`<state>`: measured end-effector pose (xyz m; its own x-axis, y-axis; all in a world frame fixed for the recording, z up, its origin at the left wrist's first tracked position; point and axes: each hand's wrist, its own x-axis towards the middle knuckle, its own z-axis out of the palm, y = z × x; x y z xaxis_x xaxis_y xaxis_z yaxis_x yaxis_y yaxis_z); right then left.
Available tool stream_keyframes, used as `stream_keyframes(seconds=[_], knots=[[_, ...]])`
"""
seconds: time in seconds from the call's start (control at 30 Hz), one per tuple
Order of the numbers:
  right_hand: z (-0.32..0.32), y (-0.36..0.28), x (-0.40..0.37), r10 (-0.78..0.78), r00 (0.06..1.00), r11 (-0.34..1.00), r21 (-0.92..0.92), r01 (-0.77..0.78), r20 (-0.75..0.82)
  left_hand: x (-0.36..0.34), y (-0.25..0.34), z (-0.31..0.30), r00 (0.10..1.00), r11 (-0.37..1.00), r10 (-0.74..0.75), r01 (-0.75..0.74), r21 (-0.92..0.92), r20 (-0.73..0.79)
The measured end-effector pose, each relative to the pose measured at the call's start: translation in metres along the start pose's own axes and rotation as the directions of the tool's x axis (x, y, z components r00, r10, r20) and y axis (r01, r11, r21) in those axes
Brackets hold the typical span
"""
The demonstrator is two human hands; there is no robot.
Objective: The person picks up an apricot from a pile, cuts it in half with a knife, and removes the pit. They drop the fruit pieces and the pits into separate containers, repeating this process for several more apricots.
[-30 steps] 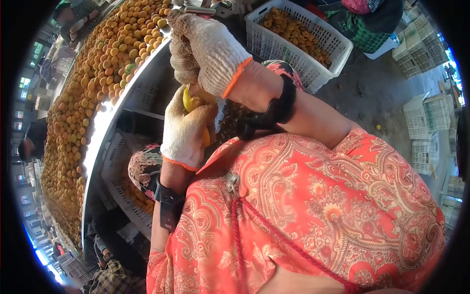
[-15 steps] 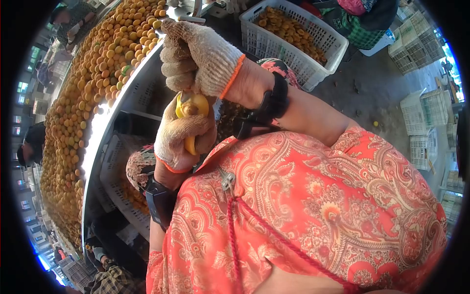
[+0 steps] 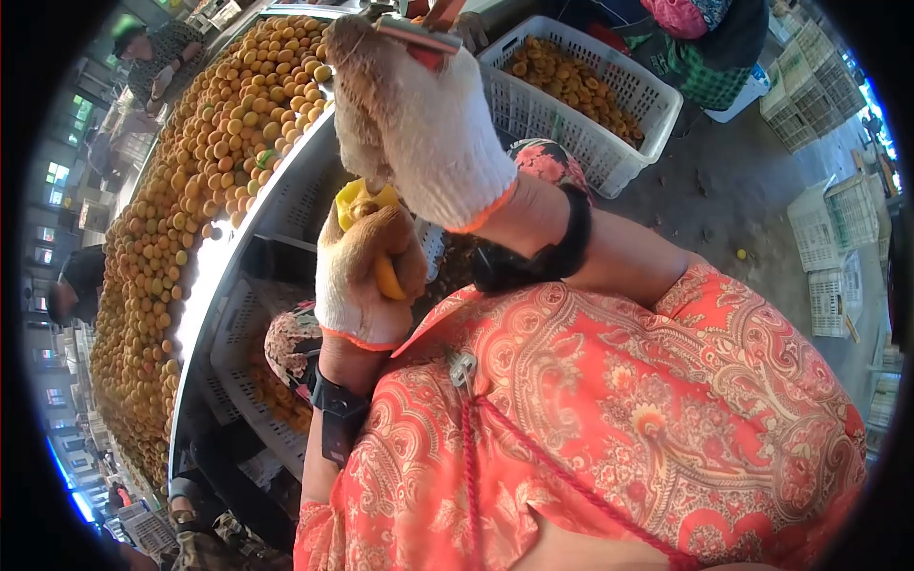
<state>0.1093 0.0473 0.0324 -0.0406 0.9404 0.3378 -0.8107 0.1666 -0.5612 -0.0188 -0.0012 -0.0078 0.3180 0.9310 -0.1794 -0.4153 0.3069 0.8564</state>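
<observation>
The fruit (image 3: 365, 198) was small and yellow. It sat tight in the fist of the left hand (image 3: 367, 276), with its top peeking out above the thumb. A bit more yellow showed lower down between the fingers. The tool (image 3: 411, 32) was grey metal with some red. It stuck out of the top of the right hand (image 3: 419, 124), up above the fruit.

right hand (image 3: 419, 124) has lifted higher above the split fruit (image 3: 367, 198).
</observation>
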Motion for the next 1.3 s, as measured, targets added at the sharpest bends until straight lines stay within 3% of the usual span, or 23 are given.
stream_keyframes(seconds=[0.07,0.1,0.2,0.23,0.33,0.37,0.4,0.47,0.5,0.53,0.63,0.73,0.83,1.07,1.13,1.17,1.3], knots=[[0.009,0.006,-0.002,-0.206,0.973,0.950,-0.260,0.174,-0.100,0.002,-0.001,0.002,1.000,1.000,0.004,-0.004,0.009,-0.023],[0.005,0.010,-0.001,-0.253,0.966,0.918,-0.331,0.219,-0.063,0.003,-0.001,0.003,1.000,0.999,0.009,-0.010,-0.049,-0.025],[0.009,0.012,-0.003,-0.272,0.959,0.901,-0.372,0.224,-0.082,0.006,-0.002,0.005,0.998,0.990,0.007,-0.016,-0.140,-0.066],[0.013,0.010,-0.005,-0.213,0.970,0.924,-0.347,0.160,-0.117,0.005,-0.002,0.007,0.994,0.984,-0.011,-0.007,-0.176,-0.105],[0.008,0.014,-0.003,-0.210,0.971,0.918,-0.366,0.154,-0.118,0.003,-0.004,0.012,0.971,0.993,-0.039,0.013,-0.114,-0.237],[0.005,0.017,0.001,-0.221,0.971,0.929,-0.323,0.182,-0.087,0.005,-0.006,0.008,0.971,0.994,-0.039,0.013,-0.112,-0.237],[0.001,0.016,0.002,-0.218,0.972,0.930,-0.321,0.179,-0.088,0.008,-0.012,-0.003,0.984,0.997,0.082,-0.083,0.003,-0.160],[0.001,0.004,0.003,0.076,0.990,0.997,-0.017,-0.078,-0.121,0.011,-0.023,-0.018,0.956,0.935,0.292,-0.292,0.201,0.030],[0.001,0.004,0.003,0.100,0.978,0.993,-0.049,-0.111,-0.182,0.006,-0.004,0.009,0.973,0.982,0.124,-0.091,0.168,-0.193],[-0.003,0.006,0.004,0.106,0.977,0.992,-0.052,-0.118,-0.185,0.005,-0.003,0.008,0.973,0.983,0.120,-0.088,0.162,-0.198],[-0.016,0.012,0.010,0.196,0.976,0.980,0.030,-0.194,-0.098,0.003,-0.001,0.001,0.987,0.938,0.158,-0.150,0.313,-0.001],[-0.016,0.015,0.015,0.388,0.894,0.921,0.127,-0.368,-0.225,0.003,0.007,0.002,1.000,0.979,0.010,-0.012,0.203,0.010],[-0.022,0.012,0.017,0.369,0.922,0.926,0.129,-0.354,-0.118,0.006,0.011,0.005,0.999,0.994,-0.003,-0.001,0.112,0.036],[-0.034,0.026,0.024,0.398,0.909,0.910,0.183,-0.373,-0.121,0.015,0.001,-0.019,0.992,1.000,-0.023,0.023,0.008,0.128],[-0.036,0.026,0.027,0.509,0.858,0.812,0.366,-0.455,-0.064,0.019,0.002,-0.029,0.968,0.988,-0.068,0.099,-0.121,0.241],[-0.032,0.027,0.028,0.522,0.839,0.821,0.353,-0.448,-0.150,0.020,0.002,-0.032,0.968,0.989,-0.066,0.096,-0.115,0.243],[-0.038,0.033,0.033,0.467,0.875,0.845,0.356,-0.399,-0.129,0.023,0.001,-0.032,0.981,0.980,-0.076,0.107,-0.166,0.181]])
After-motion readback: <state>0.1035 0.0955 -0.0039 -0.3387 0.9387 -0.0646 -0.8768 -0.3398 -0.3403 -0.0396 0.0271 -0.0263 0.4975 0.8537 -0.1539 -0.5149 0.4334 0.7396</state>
